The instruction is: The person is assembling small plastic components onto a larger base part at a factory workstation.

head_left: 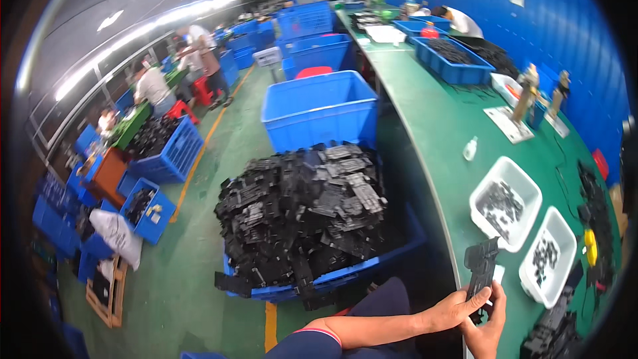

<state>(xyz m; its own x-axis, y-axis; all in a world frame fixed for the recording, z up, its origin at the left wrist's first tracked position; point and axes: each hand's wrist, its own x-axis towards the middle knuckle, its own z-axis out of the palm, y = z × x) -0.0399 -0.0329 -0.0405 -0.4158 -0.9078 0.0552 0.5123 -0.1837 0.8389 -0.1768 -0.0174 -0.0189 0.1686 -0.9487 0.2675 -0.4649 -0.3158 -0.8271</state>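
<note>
A black moulded plastic part (481, 264) stands upright between my hands at the near edge of the green workbench. My left hand (452, 310) is closed around its lower end, the thumb lying along it. Just to the right, my right hand (490, 327) has its fingers bent against the same part; what its fingertips touch is partly hidden. Beyond the hands, a white tray (480, 194) holds small dark pieces. A second white tray (569, 252) with small black pieces sits to its right.
A blue crate (332, 287) heaped with black plastic parts (299, 213) stands left of the bench (425, 119). Behind it is a large blue bin (319, 119). On the bench are a small white bottle (470, 149), metal fixtures (525, 96) and more black parts (555, 332). People work farther off.
</note>
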